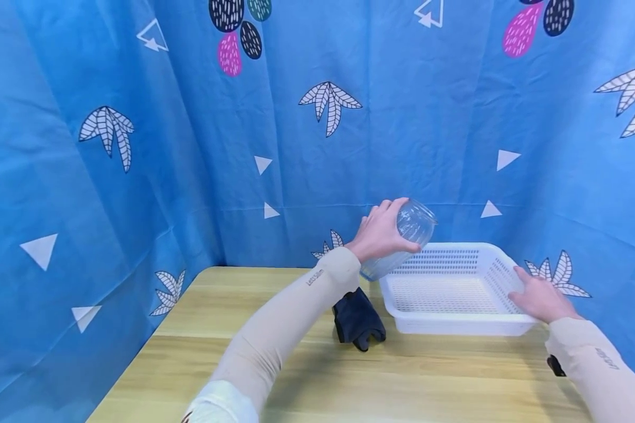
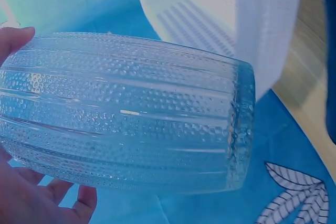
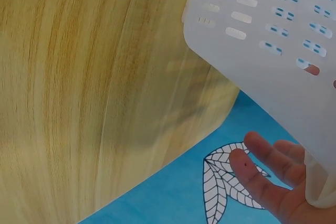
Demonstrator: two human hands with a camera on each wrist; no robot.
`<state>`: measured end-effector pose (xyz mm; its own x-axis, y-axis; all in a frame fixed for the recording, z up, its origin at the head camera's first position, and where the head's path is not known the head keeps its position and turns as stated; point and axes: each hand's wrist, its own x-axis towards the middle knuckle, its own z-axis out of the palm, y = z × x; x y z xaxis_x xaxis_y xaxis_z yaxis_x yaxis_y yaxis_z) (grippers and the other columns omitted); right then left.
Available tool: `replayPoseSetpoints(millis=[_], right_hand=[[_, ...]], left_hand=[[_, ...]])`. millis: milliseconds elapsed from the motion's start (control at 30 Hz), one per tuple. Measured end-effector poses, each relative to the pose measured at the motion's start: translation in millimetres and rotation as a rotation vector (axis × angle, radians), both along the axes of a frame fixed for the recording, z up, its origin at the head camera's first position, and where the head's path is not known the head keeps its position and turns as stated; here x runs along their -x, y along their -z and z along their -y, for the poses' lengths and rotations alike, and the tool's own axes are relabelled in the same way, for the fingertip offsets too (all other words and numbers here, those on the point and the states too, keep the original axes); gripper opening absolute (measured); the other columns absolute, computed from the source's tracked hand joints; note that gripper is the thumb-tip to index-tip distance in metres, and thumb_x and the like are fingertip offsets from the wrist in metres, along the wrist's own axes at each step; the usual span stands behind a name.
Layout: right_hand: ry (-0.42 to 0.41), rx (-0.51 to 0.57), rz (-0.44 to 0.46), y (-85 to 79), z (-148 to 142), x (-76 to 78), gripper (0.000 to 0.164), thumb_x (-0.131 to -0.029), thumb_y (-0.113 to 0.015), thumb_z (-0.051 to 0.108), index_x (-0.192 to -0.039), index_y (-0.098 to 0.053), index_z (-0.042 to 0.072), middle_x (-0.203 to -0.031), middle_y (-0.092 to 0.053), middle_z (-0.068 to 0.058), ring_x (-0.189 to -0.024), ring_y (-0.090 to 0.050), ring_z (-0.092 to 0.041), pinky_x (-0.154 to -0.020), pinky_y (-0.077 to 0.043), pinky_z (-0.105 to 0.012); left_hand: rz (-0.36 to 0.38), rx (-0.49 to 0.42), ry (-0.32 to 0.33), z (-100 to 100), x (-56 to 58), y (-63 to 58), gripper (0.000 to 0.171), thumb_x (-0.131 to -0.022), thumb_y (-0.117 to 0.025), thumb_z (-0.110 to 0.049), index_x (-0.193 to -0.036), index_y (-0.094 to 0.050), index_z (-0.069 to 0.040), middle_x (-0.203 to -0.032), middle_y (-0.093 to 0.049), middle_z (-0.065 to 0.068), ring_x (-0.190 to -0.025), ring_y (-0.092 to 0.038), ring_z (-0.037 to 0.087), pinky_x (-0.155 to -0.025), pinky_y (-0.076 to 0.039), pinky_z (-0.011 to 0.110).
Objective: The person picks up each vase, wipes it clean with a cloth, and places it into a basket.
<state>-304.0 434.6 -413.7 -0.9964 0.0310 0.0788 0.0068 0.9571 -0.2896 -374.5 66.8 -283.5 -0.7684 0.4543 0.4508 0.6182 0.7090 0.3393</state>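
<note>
My left hand (image 1: 383,232) grips a clear glass vase (image 1: 415,226) near its rimmed mouth, thumb on one side and fingers on the other. The vase is tilted, mouth up to the right, its thick base low beside the basket's left end. Its ribbed, dotted wall (image 2: 126,108) fills much of the left wrist view. At the basket's right end, my right hand (image 1: 545,296) holds the rim of the white plastic basket (image 1: 465,325). Several of its fingers (image 3: 262,179) show outside the slotted wall, while a fingertip (image 3: 312,70) appears through a slot.
A dark, crumpled cloth item (image 1: 360,320) lies on the wooden table (image 1: 391,382), left of the basket and below my left forearm. Blue patterned curtains (image 1: 323,170) hang behind the table and along its left side.
</note>
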Motion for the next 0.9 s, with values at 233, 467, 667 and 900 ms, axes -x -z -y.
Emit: replayPoseSetpoints(millis=[233, 467, 667, 900], right_hand=[[0.021, 0.006, -0.01, 0.0, 2, -1.2, 0.086, -0.088, -0.051, 0.047, -0.146, -0.005, 0.004, -0.129, -0.029, -0.045, -0.098, -0.048, -0.053, -0.063, -0.042, -0.059], [0.038, 0.016, -0.012, 0.2, 5, -2.7, 0.085, -0.088, -0.052, 0.045, -0.147, -0.005, 0.005, -0.129, -0.028, -0.045, -0.101, -0.045, -0.055, -0.063, -0.042, -0.061], [0.053, 0.017, -0.01, 0.7, 9, -4.3, 0.084, -0.087, -0.053, 0.044, -0.147, -0.007, 0.005, -0.13, -0.028, -0.044, -0.103, -0.045, -0.056, -0.065, -0.042, -0.061], [0.072, 0.014, -0.017, 1.0, 10, -2.3, 0.084, -0.087, -0.053, 0.046, -0.147, -0.009, 0.007, -0.131, -0.028, -0.043, -0.106, -0.041, -0.058, -0.068, -0.04, -0.066]], left_hand=[[0.025, 0.069, -0.006, -33, -0.9, -3.8, 0.101, -0.054, -0.075, -0.066, -0.139, -0.022, -0.047, -0.129, -0.041, -0.011, -0.112, -0.038, 0.013, -0.093, -0.037, 0.045], [0.077, 0.116, -0.007, -60, 4.2, 3.5, 0.099, -0.054, -0.078, -0.061, -0.137, -0.025, -0.049, -0.129, -0.04, -0.01, -0.113, -0.039, 0.014, -0.094, -0.034, 0.048], [0.128, 0.139, 0.013, -78, 8.8, 19.4, 0.096, -0.055, -0.08, -0.059, -0.136, -0.029, -0.048, -0.126, -0.042, -0.01, -0.108, -0.039, 0.014, -0.095, -0.033, 0.051], [0.133, 0.274, 0.013, -99, 15.6, 42.0, 0.095, -0.056, -0.079, -0.058, -0.137, -0.03, -0.047, -0.134, -0.038, -0.007, -0.118, -0.038, 0.02, -0.097, -0.03, 0.055]])
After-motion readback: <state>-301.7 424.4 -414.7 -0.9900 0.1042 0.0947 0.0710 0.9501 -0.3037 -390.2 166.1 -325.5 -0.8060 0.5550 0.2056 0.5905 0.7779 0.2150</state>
